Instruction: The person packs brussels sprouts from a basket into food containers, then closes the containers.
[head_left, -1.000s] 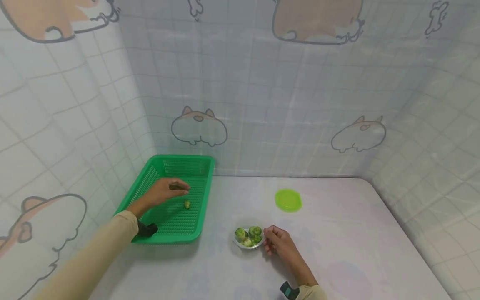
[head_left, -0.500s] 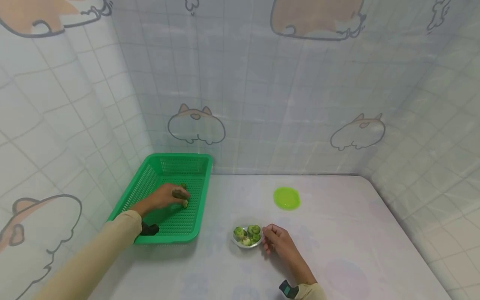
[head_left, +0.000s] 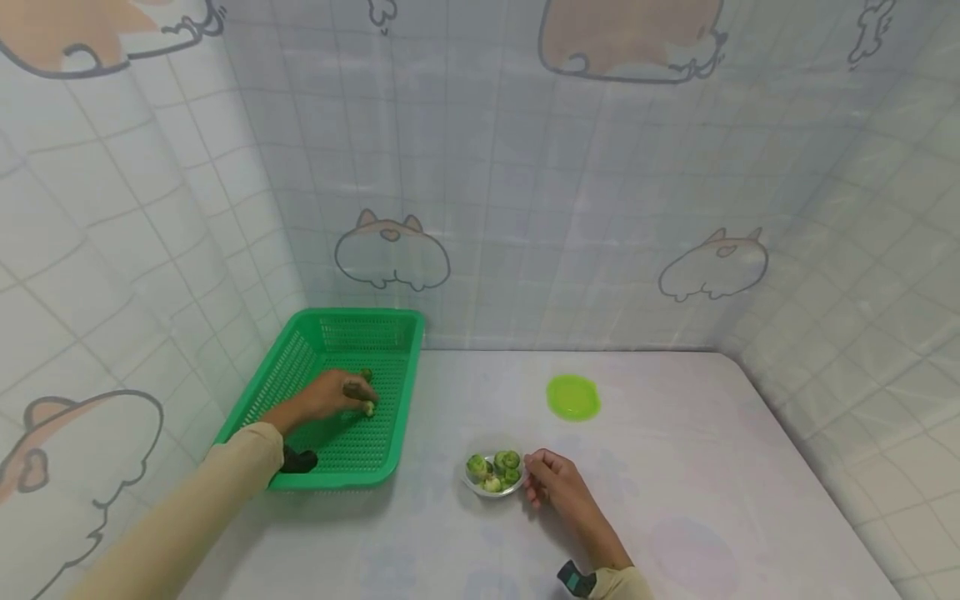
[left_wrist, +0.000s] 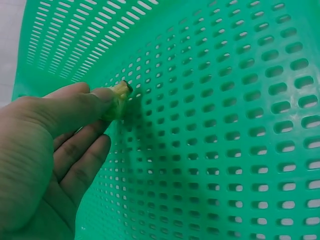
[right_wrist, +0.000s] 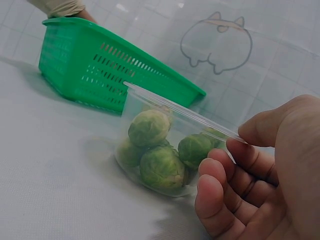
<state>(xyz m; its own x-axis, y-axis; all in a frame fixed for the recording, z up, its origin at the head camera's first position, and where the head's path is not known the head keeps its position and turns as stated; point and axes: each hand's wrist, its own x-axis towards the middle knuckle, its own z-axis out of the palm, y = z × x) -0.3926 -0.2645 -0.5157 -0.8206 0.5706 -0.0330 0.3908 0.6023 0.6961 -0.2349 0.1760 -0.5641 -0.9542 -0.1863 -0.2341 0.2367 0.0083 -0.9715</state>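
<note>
Inside the green plastic basket, my left hand pinches a small Brussels sprout between thumb and fingers, low over the slotted floor. Another Brussels sprout lies in the basket just beyond that hand. My right hand grips the rim of a clear plastic tub with thumb and index finger, its other fingers curled beside the wall. Several Brussels sprouts fill much of the tub, which stands upright on the table.
A bright green round lid lies flat on the white table, behind and to the right of the tub. Tile-patterned sheeting with cartoon dogs encloses the table at the back and both sides. High slotted walls surround the left hand.
My left hand has come down into the basket from above and closed on a sprout. A second sprout now shows behind it. The right hand stays at the tub's rim.
</note>
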